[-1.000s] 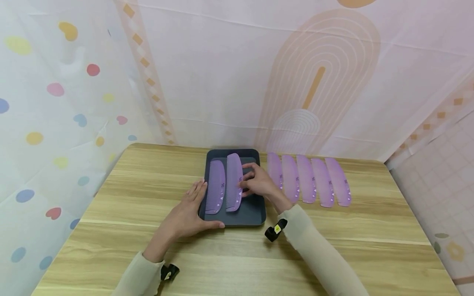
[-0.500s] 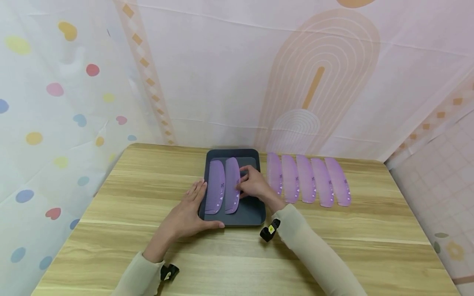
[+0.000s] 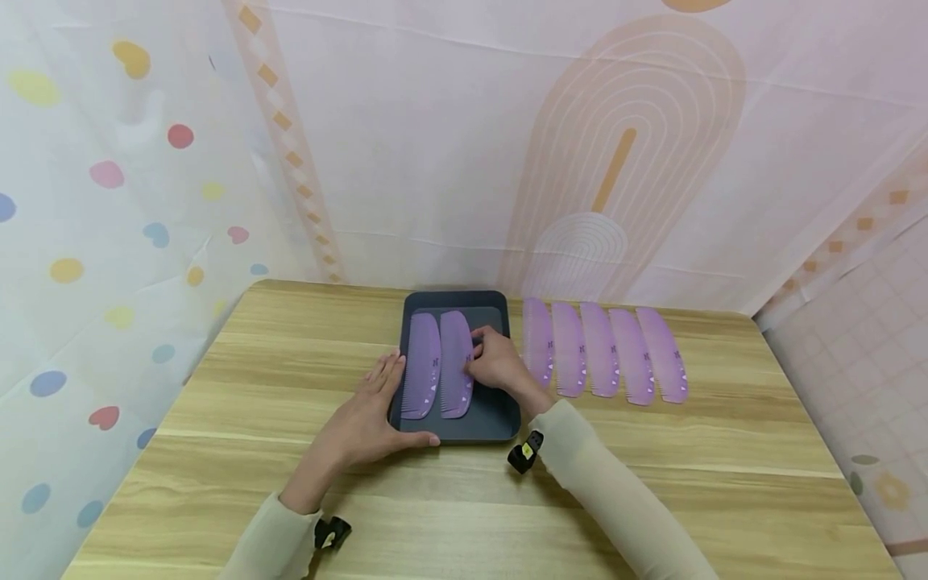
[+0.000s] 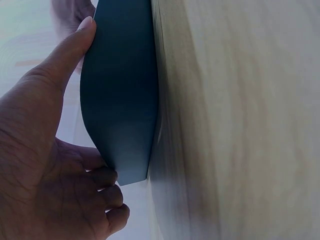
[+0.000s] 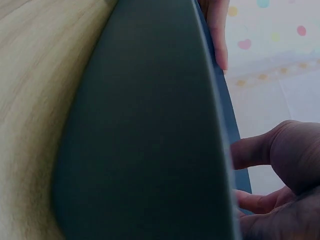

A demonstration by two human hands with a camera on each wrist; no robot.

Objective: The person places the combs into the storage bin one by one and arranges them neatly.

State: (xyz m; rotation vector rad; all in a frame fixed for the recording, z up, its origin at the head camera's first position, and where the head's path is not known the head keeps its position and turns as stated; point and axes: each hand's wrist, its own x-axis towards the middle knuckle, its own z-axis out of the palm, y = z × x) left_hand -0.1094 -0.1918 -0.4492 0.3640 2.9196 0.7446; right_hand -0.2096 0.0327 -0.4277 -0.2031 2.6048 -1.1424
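Note:
A dark grey tray point(image 3: 478, 423) holds two purple combs side by side. The left comb point(image 3: 422, 366) lies near the tray's left wall, teeth to the left. Beside it is the second comb point(image 3: 456, 366), turned the same way. My right hand point(image 3: 500, 362) reaches into the tray and holds this comb by its right edge, fingers bent; the tray wall hides the fingertips in the right wrist view. My left hand point(image 3: 370, 415) rests on the tray's front left corner. Its thumb point(image 4: 70, 50) touches the front rim and its fingers lie along the left side.
Right of the tray, several more purple combs point(image 3: 598, 350) lie in a row on the wooden table point(image 3: 464, 515). A patterned cloth point(image 3: 435, 161) hangs behind the table. Both wrists carry small black devices point(image 3: 525, 453).
The second comb has come down flat in the tray and lies level with the left comb. My right hand moved slightly left and down with it. My left hand stayed put.

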